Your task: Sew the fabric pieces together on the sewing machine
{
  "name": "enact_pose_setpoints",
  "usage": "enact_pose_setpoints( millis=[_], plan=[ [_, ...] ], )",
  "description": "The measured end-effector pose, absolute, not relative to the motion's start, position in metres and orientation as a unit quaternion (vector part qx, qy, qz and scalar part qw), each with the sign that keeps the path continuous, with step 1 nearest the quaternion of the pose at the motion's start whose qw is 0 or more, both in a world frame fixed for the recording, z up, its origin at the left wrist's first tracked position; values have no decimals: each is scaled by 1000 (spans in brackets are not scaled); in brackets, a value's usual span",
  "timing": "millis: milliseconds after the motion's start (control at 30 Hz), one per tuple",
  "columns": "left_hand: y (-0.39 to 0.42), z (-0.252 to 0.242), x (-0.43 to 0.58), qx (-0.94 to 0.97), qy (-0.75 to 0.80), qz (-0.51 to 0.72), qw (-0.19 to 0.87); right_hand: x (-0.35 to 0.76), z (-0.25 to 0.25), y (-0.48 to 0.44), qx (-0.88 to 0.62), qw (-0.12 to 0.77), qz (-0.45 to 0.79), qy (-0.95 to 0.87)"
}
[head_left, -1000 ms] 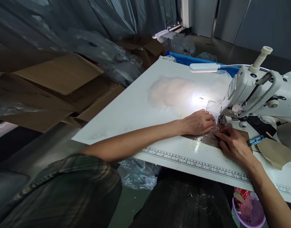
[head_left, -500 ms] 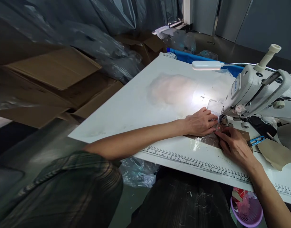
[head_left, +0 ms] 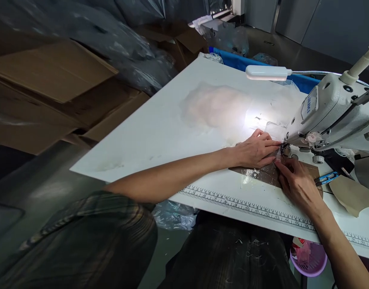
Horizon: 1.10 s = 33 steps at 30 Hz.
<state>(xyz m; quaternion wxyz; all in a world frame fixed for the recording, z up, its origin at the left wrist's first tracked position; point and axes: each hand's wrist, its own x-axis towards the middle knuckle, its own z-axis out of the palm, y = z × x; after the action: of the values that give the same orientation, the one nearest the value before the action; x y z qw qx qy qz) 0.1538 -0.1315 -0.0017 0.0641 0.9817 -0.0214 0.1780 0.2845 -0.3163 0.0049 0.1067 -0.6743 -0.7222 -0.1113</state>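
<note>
My left hand (head_left: 258, 150) lies palm down with fingers stretched out, pressing thin sheer fabric (head_left: 274, 129) beside the presser foot (head_left: 283, 149) of a white sewing machine (head_left: 323, 108). My right hand (head_left: 300, 182) is in front of the needle, thumb and forefinger pinched together at the fabric's near edge. Most of the fabric between the two hands is hidden under the fingers. Below them a shiny brown plate (head_left: 264, 174) is set on the white tabletop (head_left: 160, 136).
A blue-handled snipper (head_left: 327, 178) and a beige piece (head_left: 353, 194) lie right of my right hand. A white lamp (head_left: 268, 72) reaches over the table. A printed ruler (head_left: 232, 202) runs along the front edge. Cardboard boxes (head_left: 52, 72) stand left; a purple basket (head_left: 312, 261) stands below.
My left fingertips have moved slightly right, closer to the presser foot. A small red mark seen between the hands earlier is now hidden. The view has shifted a little; my right hand stays pinched.
</note>
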Motion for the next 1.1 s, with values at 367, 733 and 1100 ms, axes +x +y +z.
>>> enact_pose_setpoints(
  millis=[367, 733, 1100],
  plan=[
    [-129, -3, 158, 975, -12, 192, 110, 285, 7, -316, -675, 136, -107, -717],
    [-131, 0, 154, 970, -28, 241, 3, 291, 4, -316, -704, 164, -75, -687],
    [-131, 5, 150, 967, -169, 171, 79, 291, 3, -316, -721, 202, -30, -663]
  ],
)
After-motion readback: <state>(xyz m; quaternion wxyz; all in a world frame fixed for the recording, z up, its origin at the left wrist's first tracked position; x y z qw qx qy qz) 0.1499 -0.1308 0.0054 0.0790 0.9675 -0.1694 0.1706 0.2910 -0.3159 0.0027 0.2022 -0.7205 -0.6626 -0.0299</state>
